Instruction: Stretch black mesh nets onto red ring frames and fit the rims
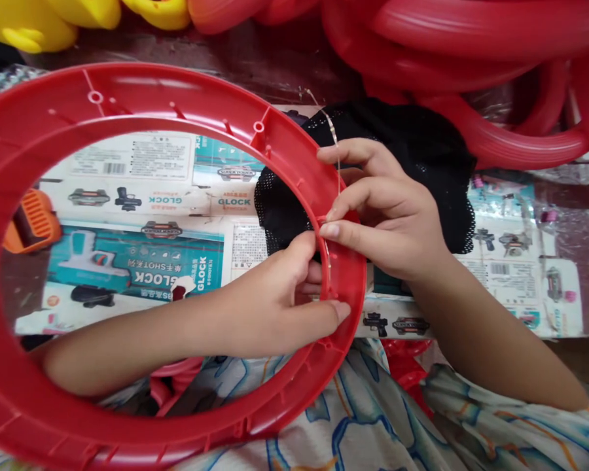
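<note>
1. A red ring [201, 98] is held above the surface [294, 69], hollow side up, reaching from the far left of the view to both hands at its right end.
2. The left hand [299, 301], whose forearm shows through the ring's opening, grips the rim: thumb in the channel, fingers around the inner edge.
3. The right hand [387, 209] comes from outside the ring, its thumb and forefinger pinched on a thin wire [333, 131] against the inner edge. Whether they also press the rim is hidden.
4. The wire runs lengthwise along this part of the rim. Its loose end stands beyond the pinch, away from the body; its lower stretch lies in the channel between the pinch and the left thumb. The right hand is nearer the loose end.
5. Black cloth [422, 150] and printed cardboard [157, 170] lie beneath.
</note>
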Demonstrator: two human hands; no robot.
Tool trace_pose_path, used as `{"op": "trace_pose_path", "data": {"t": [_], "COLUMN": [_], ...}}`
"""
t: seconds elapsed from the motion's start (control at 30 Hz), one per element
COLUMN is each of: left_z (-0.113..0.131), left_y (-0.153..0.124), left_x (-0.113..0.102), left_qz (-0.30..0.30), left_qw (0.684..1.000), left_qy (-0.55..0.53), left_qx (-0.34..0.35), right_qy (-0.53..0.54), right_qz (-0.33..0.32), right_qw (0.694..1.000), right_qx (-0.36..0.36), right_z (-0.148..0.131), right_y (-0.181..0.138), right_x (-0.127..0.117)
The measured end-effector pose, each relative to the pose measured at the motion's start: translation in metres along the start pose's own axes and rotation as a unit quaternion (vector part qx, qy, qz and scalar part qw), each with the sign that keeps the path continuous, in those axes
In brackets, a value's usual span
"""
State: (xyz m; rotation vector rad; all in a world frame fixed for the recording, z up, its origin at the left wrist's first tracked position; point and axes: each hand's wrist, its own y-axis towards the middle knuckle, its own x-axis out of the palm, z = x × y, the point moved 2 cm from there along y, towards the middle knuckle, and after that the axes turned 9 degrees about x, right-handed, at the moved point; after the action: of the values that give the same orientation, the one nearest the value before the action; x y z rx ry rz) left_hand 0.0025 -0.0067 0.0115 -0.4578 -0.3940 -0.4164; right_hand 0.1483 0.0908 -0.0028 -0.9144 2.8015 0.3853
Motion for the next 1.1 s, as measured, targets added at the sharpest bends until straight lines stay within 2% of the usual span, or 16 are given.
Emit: {"op": "trace_pose_path", "data": {"t": [0.07, 0.2, 0.57, 0.87, 1.0, 1.1], "left_z": [0.000, 0.001, 0.001, 0.003, 0.002, 0.004], "left_y": [0.004, 0.008, 0.008, 0.010, 0.008, 0.004], "left_x": [-0.001, -0.004, -0.006, -0.006, -0.005, -0.005], "left_qz": [0.037, 0.118, 0.124, 0.139, 0.139, 0.099], "left_qw": [0.999, 0.987, 0.983, 0.981, 0.983, 0.991], "left_qy": [-0.008, 0.101, 0.128, 0.129, 0.116, 0.080], "left_qx": [0.021, 0.025, 0.040, 0.034, 0.038, 0.030], "right_qy": [-0.002, -0.014, -0.016, 0.003, 0.009, 0.027], "right_qz": [0.002, -0.004, -0.009, 0.000, 0.028, 0.035], "right_qw": [1.000, 1.000, 1.000, 1.000, 0.996, 0.988], "right_qx": [-0.005, -0.016, 0.018, 0.000, 0.079, 0.145], "right_z": [0.001, 0.002, -0.001, 0.001, -0.001, -0.001], "right_y": [0.000, 0.001, 0.000, 0.002, 0.000, -0.007], "right_x": [0.001, 0.001, 0.001, 0.001, 0.011, 0.024]}}
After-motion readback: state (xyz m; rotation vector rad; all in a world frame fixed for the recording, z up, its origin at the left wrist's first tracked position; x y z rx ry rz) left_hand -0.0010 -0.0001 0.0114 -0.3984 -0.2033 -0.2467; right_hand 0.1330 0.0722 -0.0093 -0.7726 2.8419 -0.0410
